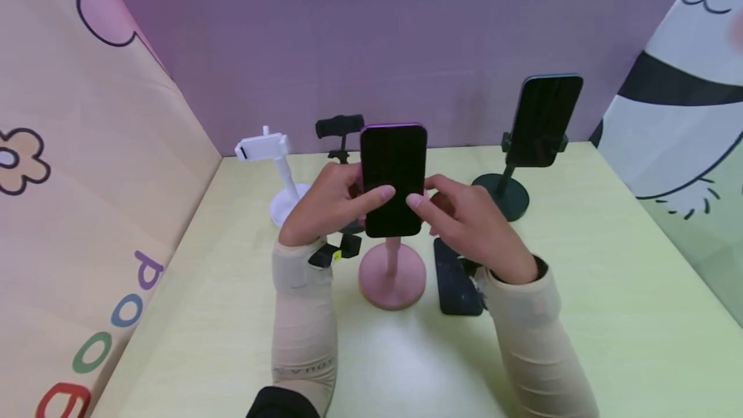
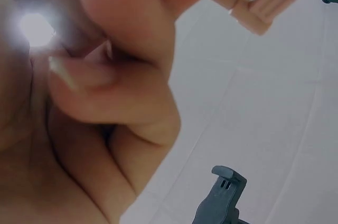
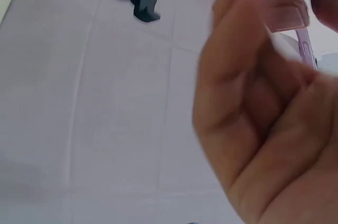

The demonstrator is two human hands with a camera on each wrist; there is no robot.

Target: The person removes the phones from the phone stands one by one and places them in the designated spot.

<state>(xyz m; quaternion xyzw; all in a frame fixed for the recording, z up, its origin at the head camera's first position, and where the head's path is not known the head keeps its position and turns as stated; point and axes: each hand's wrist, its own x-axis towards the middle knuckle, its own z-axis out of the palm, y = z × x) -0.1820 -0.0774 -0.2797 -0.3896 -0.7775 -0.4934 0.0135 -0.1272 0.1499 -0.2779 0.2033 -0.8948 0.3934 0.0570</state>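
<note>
A smartphone with a dark screen and purple edge stands upright on a pink phone stand. My left hand grips its left side, the thumb across the screen and the fingers curled behind, as the left wrist view shows. At the lower right edge, my right hand pinches the phone, its thumb tip on the front and its other fingers bent. A pink clamp end lies against the phone's purple side in the right wrist view. The phone hides most of the stand's holder.
A white phone stand and a black stand are behind my left hand. At back right, a dark stand holds another phone. A dark phone lies flat beside the pink base. Printed cloth walls surround the table.
</note>
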